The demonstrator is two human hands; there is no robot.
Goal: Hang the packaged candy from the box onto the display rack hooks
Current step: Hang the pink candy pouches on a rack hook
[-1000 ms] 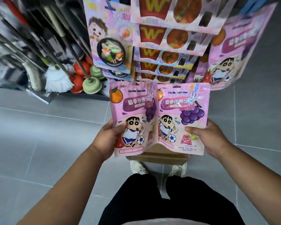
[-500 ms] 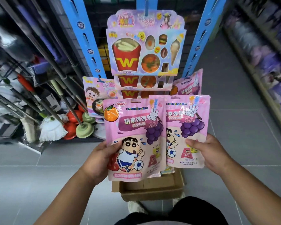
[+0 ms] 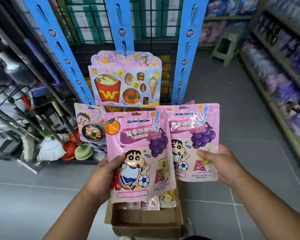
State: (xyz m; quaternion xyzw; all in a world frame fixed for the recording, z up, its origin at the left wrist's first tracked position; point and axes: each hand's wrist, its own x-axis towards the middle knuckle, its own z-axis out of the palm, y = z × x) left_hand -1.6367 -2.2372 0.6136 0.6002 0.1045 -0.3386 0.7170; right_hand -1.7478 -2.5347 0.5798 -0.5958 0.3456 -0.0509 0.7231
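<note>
A shop aisle — stocked shelves [image 3: 284, 70], hanging display strips [image 3: 189, 49], mops [image 3: 50, 149].

— Where do the bags sit?
— Before the rack [image 3: 122, 23]. The first bag [image 3: 139, 153] is in the left hand [image 3: 104, 175]; the second bag [image 3: 196, 141], in the right hand [image 3: 222, 165], sits to its right, one edge tucked behind it.
— And the box [image 3: 145, 230]?
— On the floor [image 3: 33, 196] below them, packets [image 3: 150, 204] inside. Mops [image 3: 50, 149] stand left, shelves [image 3: 275, 84] right.
</note>
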